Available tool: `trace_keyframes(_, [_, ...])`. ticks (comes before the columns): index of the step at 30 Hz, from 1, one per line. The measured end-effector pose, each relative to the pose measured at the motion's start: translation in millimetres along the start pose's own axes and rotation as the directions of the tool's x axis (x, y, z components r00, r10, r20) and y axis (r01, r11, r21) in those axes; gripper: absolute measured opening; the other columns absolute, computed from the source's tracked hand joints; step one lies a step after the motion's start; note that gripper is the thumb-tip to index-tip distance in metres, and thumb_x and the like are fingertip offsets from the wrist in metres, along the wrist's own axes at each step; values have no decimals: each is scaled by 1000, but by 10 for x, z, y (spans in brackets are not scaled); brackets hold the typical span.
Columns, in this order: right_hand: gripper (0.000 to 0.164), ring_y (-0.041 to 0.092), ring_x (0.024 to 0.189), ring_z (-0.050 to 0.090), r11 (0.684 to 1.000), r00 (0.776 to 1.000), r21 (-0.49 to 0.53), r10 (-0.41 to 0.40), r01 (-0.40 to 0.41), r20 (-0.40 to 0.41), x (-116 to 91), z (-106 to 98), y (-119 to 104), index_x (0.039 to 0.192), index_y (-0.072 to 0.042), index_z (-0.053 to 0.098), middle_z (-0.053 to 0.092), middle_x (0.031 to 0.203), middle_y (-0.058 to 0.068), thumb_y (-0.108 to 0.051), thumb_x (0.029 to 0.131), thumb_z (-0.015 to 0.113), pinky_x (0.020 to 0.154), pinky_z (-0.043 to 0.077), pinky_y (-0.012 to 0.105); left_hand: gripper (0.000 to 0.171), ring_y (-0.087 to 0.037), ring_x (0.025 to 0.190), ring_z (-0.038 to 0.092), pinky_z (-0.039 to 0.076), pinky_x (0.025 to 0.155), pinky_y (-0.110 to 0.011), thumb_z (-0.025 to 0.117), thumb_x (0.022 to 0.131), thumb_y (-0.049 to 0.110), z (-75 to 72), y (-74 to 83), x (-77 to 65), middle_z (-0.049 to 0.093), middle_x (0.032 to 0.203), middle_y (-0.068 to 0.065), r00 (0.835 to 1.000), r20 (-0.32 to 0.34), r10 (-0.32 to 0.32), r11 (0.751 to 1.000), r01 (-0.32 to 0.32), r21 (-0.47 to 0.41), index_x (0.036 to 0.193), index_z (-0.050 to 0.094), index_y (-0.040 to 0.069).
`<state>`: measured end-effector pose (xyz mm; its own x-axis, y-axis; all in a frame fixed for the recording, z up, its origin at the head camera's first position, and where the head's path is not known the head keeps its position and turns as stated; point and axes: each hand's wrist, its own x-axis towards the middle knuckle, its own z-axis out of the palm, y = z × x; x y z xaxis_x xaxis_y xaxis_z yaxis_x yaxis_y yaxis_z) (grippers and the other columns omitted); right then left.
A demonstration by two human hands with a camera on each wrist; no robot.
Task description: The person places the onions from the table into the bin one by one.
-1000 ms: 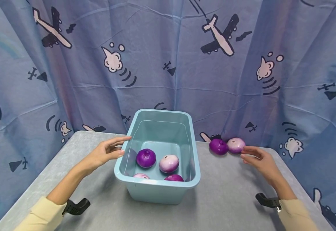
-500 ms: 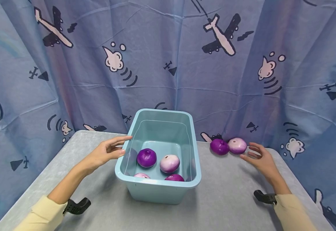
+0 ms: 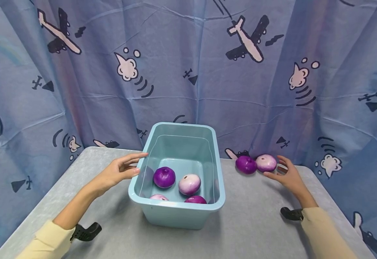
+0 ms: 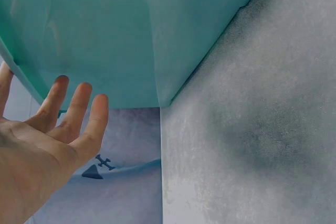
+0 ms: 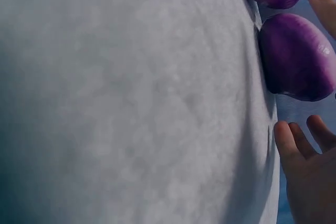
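A light blue plastic bin stands mid-table with several purple onions in it, among them a dark one and a paler one. My left hand is at the bin's left rim, fingers spread and relaxed; in the left wrist view its fingertips lie close along the bin wall. Towards the back right of the table, a pale purple onion sits against a dark purple onion. Just right of the pale one is my right hand, thumb and fingers apart, with a gap to the onion in the right wrist view.
The grey table ends close behind the two loose onions. A blue curtain printed with aeroplanes hangs behind and to both sides. Each wrist wears a black camera mount, seen on the left and right.
My right hand first drew back to the right from the pale onion, then came in again with thumb and fingers spread at its right side. The left hand, bin and onions stay put.
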<state>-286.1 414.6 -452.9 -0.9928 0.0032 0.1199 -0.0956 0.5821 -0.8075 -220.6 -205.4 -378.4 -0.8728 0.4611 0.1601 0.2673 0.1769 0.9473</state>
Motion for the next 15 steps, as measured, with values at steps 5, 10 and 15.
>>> trace_keyframes(5, [105,59,134,32,1000,1000,4,-18,18,-16,66,13,22,160,2,15,26,152,37,-30,88,83,104,32,69,54,-31,130,53,49,98,-41,65,101,18,3,5,0,48,150,-9,1000,1,3,1000,-3,4,152,49,18])
trace_keyframes(10, [99,55,129,41,998,997,-17,-62,62,-34,129,21,71,157,6,21,34,148,36,-27,88,83,103,35,66,53,-30,130,53,50,98,-42,65,101,18,4,11,-5,48,150,-7,1000,-1,0,1000,0,5,152,49,20])
trace_keyframes(15, [94,53,124,48,993,995,-72,-99,97,-32,170,44,77,155,8,27,39,144,37,-23,87,84,100,42,59,53,-32,129,53,50,97,-41,64,101,17,4,7,-7,48,150,-12,1000,4,9,1000,-9,5,152,49,17])
